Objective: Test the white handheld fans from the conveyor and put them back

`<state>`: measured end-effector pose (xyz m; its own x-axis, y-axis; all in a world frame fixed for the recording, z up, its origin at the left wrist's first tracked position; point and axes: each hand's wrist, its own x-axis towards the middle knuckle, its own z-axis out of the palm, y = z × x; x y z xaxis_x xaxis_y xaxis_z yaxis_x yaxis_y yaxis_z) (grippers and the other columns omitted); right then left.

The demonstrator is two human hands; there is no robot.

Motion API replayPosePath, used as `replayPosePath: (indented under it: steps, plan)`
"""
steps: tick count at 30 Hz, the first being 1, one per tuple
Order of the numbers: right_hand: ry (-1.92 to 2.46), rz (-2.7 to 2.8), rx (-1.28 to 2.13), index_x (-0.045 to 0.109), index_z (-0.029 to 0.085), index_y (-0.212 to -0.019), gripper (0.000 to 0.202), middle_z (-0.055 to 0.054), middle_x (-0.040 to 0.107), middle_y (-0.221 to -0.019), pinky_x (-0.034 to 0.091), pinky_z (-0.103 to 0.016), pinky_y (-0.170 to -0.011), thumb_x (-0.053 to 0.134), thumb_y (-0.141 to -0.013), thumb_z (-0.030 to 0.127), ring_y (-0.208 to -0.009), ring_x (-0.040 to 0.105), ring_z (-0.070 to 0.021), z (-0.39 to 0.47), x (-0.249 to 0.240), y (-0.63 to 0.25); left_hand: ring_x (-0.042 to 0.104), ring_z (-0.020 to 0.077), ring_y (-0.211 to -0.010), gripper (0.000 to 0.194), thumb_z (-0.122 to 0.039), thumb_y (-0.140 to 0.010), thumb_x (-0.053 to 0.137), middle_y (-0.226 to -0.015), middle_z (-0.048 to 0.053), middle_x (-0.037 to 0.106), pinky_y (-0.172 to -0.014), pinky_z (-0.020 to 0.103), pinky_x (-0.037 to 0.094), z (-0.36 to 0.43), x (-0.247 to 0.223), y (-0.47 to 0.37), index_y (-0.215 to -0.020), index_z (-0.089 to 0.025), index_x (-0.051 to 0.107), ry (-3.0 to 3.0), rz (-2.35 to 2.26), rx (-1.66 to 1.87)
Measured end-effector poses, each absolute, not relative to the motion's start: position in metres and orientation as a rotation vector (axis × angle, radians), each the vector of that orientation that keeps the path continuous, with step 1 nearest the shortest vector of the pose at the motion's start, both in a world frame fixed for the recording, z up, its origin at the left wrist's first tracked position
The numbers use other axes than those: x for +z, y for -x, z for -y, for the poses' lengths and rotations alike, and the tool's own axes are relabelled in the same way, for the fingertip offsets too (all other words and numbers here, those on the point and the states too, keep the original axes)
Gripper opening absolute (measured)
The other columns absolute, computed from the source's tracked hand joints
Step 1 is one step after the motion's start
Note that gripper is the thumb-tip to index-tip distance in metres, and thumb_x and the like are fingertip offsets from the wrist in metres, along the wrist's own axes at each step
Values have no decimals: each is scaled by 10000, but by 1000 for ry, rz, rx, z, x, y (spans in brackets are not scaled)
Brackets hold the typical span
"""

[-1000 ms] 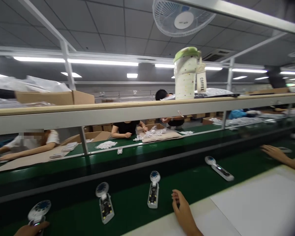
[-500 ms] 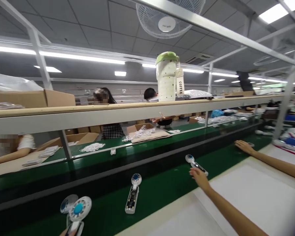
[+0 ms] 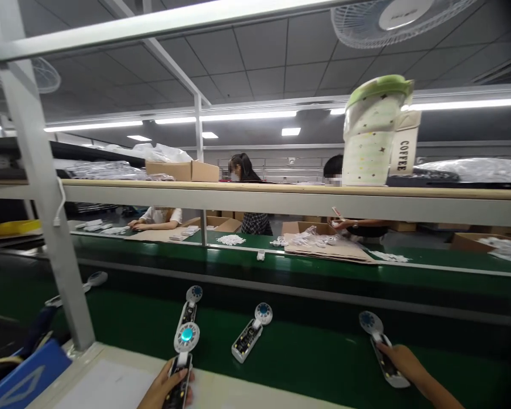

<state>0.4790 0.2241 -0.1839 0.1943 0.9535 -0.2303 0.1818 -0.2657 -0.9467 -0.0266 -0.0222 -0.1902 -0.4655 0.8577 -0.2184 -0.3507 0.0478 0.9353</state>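
Observation:
My left hand [image 3: 166, 386] is closed around the handle of a white handheld fan [image 3: 186, 338] with a bright cyan hub and a handle that shows its circuit board. It is near the belt's front edge. To the right, my right hand [image 3: 402, 363] has its fingers closed on the open-backed handle of another handheld fan [image 3: 371, 324], low over or on the green conveyor belt [image 3: 315, 352]. Between the hands, a third handheld fan [image 3: 252, 335] lies on the belt with its board exposed. One more fan [image 3: 193, 293] lies just behind the one in my left hand.
A metal post [image 3: 55, 187] rises at the left, beside a blue bin [image 3: 42, 378]. A shelf [image 3: 255, 197] spans above the belt, carrying a green-lidded cup [image 3: 370, 136]. Beyond it are co-workers, white parts [image 3: 231, 240] and a carton [image 3: 306, 228].
The view has swung left. My left hand has come further into view with its fan. My right hand, beside a fan earlier, now has its fingers on the handle.

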Motion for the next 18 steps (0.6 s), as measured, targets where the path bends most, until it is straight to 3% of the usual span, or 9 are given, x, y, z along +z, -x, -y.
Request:
replayPosePath:
  steps: [4,8,14,18]
  plan:
    - [1339,1078,1491,555,172,-594,245,-92,667,-577,550,-357,-570,722,-555,347,-671,683,-288,-203,-192,-388,637,210,-565,690,-378,-580,785,-754,38,678,-562,313,494,27,-185,21,-1111,-207,380,-520,-1234,1633]
    - [1104,1031,1662,554,188,-893,438,-56,718,-808,559,-324,-538,741,-555,394,-666,687,-232,-154,-208,-296,644,223,-613,658,-263,-606,728,-818,40,667,-574,334,500,29,-193,19,-1126,-218,327,-564,-1150,1621]
    - [923,858,1913,388,145,-1211,846,3,653,-494,480,-279,-432,773,-524,456,-416,613,-196,-98,-234,-223,613,184,-520,594,-265,-642,668,-795,4,619,-473,307,472,2,-207,5,-1105,-255,297,-779,-1028,1399]
    - [874,834,1861,309,146,-1297,1022,6,665,-525,457,-275,-440,795,-476,514,-423,614,-193,-91,-234,-211,622,172,-571,635,-256,-629,628,-862,9,600,-503,287,462,-24,-203,-18,-1132,-266,241,-856,-986,1295]
